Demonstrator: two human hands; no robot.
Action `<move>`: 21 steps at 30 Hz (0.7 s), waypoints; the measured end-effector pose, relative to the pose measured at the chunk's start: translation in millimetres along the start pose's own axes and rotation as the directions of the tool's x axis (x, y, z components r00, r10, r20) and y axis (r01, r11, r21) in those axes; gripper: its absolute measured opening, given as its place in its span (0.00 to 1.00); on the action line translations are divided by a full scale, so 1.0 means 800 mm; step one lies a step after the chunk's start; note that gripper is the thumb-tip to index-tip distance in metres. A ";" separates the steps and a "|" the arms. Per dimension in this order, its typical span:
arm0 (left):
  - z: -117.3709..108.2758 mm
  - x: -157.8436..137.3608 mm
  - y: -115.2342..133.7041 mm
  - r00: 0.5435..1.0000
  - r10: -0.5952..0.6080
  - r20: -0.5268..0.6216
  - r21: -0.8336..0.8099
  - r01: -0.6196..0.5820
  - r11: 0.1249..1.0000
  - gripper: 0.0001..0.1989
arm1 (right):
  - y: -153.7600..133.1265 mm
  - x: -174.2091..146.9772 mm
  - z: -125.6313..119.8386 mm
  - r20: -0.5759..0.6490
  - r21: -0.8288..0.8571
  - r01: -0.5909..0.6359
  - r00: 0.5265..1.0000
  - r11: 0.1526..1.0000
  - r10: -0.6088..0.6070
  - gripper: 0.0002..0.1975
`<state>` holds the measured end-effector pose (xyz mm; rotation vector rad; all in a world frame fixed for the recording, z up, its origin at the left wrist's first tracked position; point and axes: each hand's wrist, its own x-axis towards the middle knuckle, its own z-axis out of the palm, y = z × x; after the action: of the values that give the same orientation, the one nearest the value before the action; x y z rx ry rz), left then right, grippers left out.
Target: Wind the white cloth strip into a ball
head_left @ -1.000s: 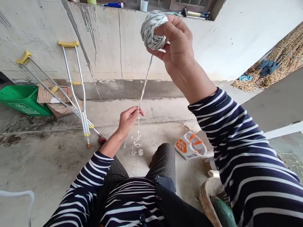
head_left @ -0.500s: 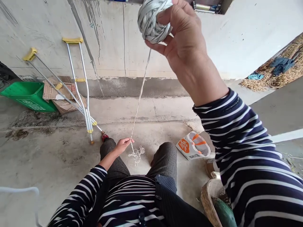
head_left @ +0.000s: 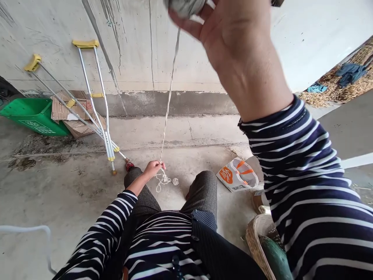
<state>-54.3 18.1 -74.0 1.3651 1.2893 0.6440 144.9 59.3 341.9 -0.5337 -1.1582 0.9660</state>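
Note:
My right hand (head_left: 230, 35) is raised high at the top edge, its fingers wrapped round a ball of grey-white cord (head_left: 188, 7); the upper part of the ball is cut off. From the ball a twisted cord (head_left: 169, 101) runs down, taut and slightly slanted, to my left hand (head_left: 154, 169). My left hand pinches the cord above my left knee. Below its fingers hangs a loose tangle of white cord (head_left: 163, 179), with a small tufted bundle at its right end.
Aluminium crutches (head_left: 106, 136) with yellow pads lean on the wall, beside flattened cardboard (head_left: 80, 128) and a green bin (head_left: 43, 120). An orange-and-white bag (head_left: 233, 177) lies on the floor by my right knee. At lower right stands a wicker basket (head_left: 256, 241) holding a green melon-like thing (head_left: 275, 256).
My right hand has gone higher with the ball, now partly out of view. My left hand has risen slightly, and the tangle below it has swung and changed shape.

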 end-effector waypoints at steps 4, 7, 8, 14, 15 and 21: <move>-0.006 0.000 0.002 0.999 -0.025 -0.025 -0.043 0.024 0.999 0.20 | 0.053 -0.069 -0.009 0.219 -0.069 -0.182 0.957 0.981 0.192 0.15; -0.016 -0.006 0.052 0.979 0.192 -0.062 -0.215 -0.201 0.956 0.29 | 0.100 -0.104 -0.016 0.268 -0.180 -0.304 0.900 0.936 0.344 0.19; -0.018 -0.008 0.075 0.952 0.290 -0.095 -0.237 -0.304 0.922 0.29 | 0.111 -0.111 -0.016 0.290 -0.198 -0.311 0.887 0.929 0.359 0.21; -0.010 -0.042 0.136 0.828 0.511 -0.231 -0.031 -0.531 0.847 0.22 | 0.122 -0.108 -0.003 0.340 -0.261 -0.191 0.899 0.946 0.275 0.20; -0.004 -0.050 0.127 0.848 0.496 -0.187 -0.013 -0.507 0.862 0.23 | 0.121 -0.103 -0.004 0.333 -0.276 -0.153 0.911 0.949 0.244 0.20; 0.025 -0.092 0.043 0.922 0.316 0.223 0.026 -0.330 0.944 0.24 | 0.132 -0.061 -0.025 0.289 -0.360 -0.003 0.950 0.933 0.115 0.24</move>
<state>-44.3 -50.0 -26.8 1.6712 0.9238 0.6597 121.7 73.7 226.8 -0.7303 -1.6231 0.9149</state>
